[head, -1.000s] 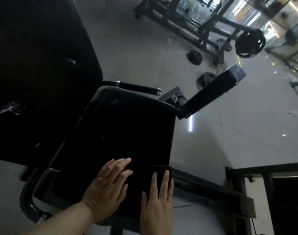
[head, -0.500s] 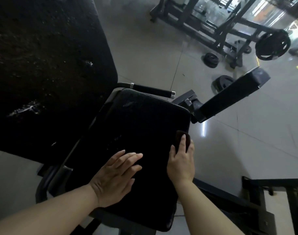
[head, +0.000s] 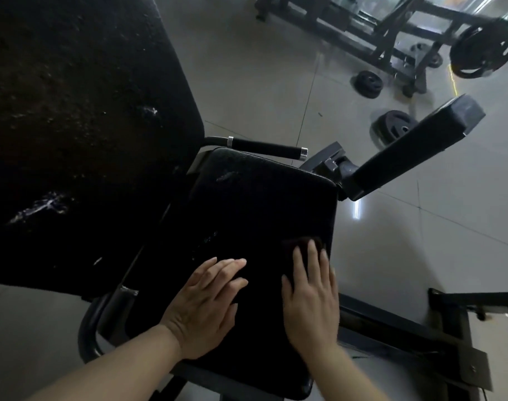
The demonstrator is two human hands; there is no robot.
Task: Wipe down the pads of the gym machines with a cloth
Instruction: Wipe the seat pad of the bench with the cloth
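While the flat left hand (head: 202, 306) braces the seat pad (head: 247, 215), the cloth (head: 300, 246) is pressed under the straight-fingered right hand (head: 310, 296) at the pad's right edge; unwiped length extends forward.

The scene was dim, with daylight coming in from the upper right and leaving a pale glare on the tiled floor (head: 356, 211). The black seat pad (head: 247, 227) lost nearly all detail in shadow. Wide-angle bending showed at the edges, where the weight plate (head: 482, 49) was blurred.

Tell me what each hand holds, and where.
Nothing is gripped. The right hand presses flat on a dark cloth near the seat pad's right edge, fingers over its near part. The left hand rests flat on the bare pad.
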